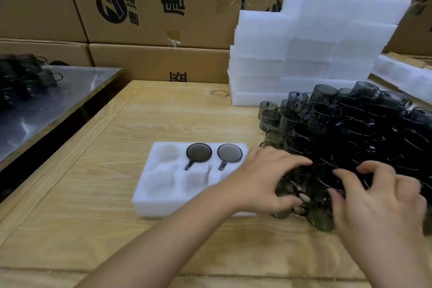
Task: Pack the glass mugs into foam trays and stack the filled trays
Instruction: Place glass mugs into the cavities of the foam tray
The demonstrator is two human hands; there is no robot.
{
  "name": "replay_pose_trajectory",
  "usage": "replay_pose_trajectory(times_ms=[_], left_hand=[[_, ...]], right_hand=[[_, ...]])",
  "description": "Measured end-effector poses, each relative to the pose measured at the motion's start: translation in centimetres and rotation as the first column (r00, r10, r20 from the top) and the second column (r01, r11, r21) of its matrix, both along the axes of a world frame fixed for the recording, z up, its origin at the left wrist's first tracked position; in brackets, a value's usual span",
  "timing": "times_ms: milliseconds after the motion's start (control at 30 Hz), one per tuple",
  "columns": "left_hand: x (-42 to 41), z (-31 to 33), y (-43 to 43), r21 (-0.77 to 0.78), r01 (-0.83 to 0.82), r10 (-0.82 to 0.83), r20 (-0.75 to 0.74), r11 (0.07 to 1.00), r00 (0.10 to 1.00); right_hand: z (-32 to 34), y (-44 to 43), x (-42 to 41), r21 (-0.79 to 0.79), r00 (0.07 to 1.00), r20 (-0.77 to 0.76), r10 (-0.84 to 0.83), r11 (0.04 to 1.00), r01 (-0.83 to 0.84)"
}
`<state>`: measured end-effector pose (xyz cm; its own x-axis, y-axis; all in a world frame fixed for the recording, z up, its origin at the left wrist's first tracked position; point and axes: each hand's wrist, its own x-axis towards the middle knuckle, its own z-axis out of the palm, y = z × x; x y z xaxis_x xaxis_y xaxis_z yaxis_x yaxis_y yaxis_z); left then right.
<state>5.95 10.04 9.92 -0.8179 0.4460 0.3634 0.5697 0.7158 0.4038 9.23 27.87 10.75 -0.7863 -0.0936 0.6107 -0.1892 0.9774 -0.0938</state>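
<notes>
Two mugs [199, 152] sit in the foam tray [149, 196] on the table [88, 194], while the left hand [264, 177] and right hand [378, 201] spread bent fingers over the mug pile [350, 128] just beside it, grip unclear, seemingly picking the next pair for empty pockets.

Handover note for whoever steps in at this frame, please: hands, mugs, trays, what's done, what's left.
Left grip: spread over the near edge of the mug pile; a hold is not confirmed.
Right grip: fingers curled over the same pile; hold also unclear.
Foam tray on the wooden table: middle mug and right mug seated in its back row.
Done: those two. Foam stack behind the pile, contents hidden.
Left: fill the remaining pockets, then stack the tray.
</notes>
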Motion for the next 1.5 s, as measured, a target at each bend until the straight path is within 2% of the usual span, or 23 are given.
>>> replay_pose_trajectory(times_ms=[67, 167, 367, 467, 567, 733, 833, 933, 1067, 1167, 1300, 1500], left_hand=[[-0.2, -0.8, 1.5, -0.064, -0.007, 0.009, 0.018, 0.998, 1.0], [-0.2, -1.4, 2.1, -0.047, -0.015, 0.016, 0.039, 0.999, 0.999], [-0.3, -1.3, 3.0, -0.051, -0.004, 0.003, -0.021, 0.999, 1.0], [-0.1, -1.0, 2.7, 0.042, 0.018, -0.017, -0.029, 0.999, 0.999], [0.4, -0.5, 0.9, 0.212, 0.049, -0.05, -0.001, 0.976, 0.999], [1.9, 1.5, -4.9, 0.458, -0.091, 0.04, 0.12, 0.884, 0.992], [2.4, 2.2, -9.0, 0.597, -0.174, 0.075, 0.188, 0.783, 0.979], [2.4, 2.3, -12.9, 0.702, -0.266, 0.093, 0.275, 0.66, 0.957], [2.4, 1.4, -16.8, 0.687, -0.431, 0.204, 0.39, 0.585, 0.898], [2.2, 0.4, -18.7, 0.704, -0.503, 0.219, 0.458, 0.501, 0.861], [2.0, -0.3, -19.4, 0.734, -0.525, 0.2, 0.49, 0.431, 0.849], [2.1, -1.1, -19.9, 0.784, -0.482, 0.162, 0.456, 0.391, 0.875]], right_hand=[[-0.6, 0.2, -0.3, 0.036, 1.0, 0.014, 0.011, 0.999, -0.012], [-1.3, 0.3, -0.6, 0.064, 1.0, 0.022, 0.01, 0.998, -0.011], [-1.5, 0.6, -0.8, 0.061, 0.999, 0.004, 0.043, 0.997, -0.043], [-0.8, -0.1, -0.4, 0.049, 0.996, -0.027, 0.086, 0.995, -0.085], [0.3, -1.4, -0.2, 0.027, 0.985, -0.051, 0.165, 0.986, -0.163], [1.6, -6.5, -1.0, -0.034, 0.927, -0.095, 0.362, 0.93, -0.367], [1.7, -11.4, -2.4, -0.151, 0.855, 0.106, 0.508, 0.858, -0.491], [1.1, -16.3, -4.1, -0.364, 0.723, 0.229, 0.652, 0.746, -0.557], [0.1, -20.9, -5.6, -0.456, 0.618, 0.263, 0.741, 0.66, -0.597], [-0.5, -22.6, -6.2, -0.516, 0.57, 0.262, 0.778, 0.612, -0.599], [-0.5, -23.4, -6.5, -0.553, 0.548, 0.287, 0.786, 0.603, -0.575], [0.0, -23.3, -6.5, -0.537, 0.519, 0.326, 0.79, 0.607, -0.585]])
